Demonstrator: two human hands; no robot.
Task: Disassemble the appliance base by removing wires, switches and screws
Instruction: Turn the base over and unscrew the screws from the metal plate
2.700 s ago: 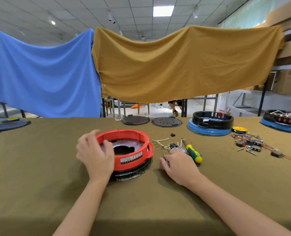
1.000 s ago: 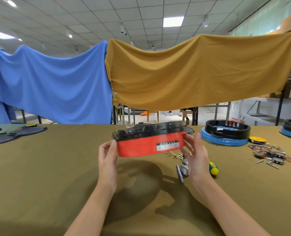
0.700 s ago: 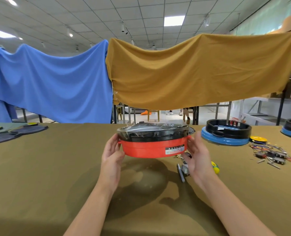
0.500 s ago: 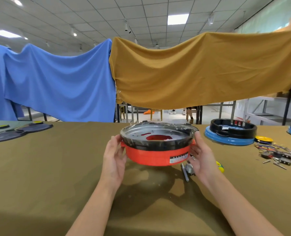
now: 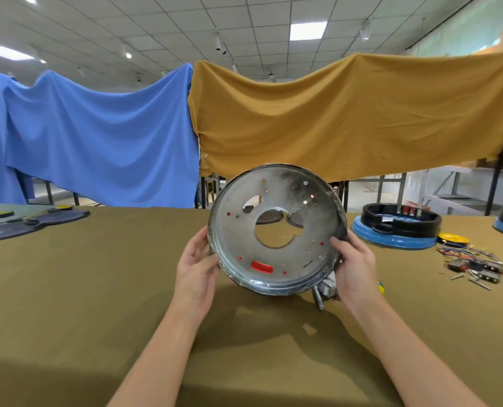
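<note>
Above the olive-cloth table, the round silver metal appliance base with red showing through its holes stands tilted on edge, facing the camera. Left hand and right hand grip its opposite rims. Loose wires and switches lie well right.
</note>
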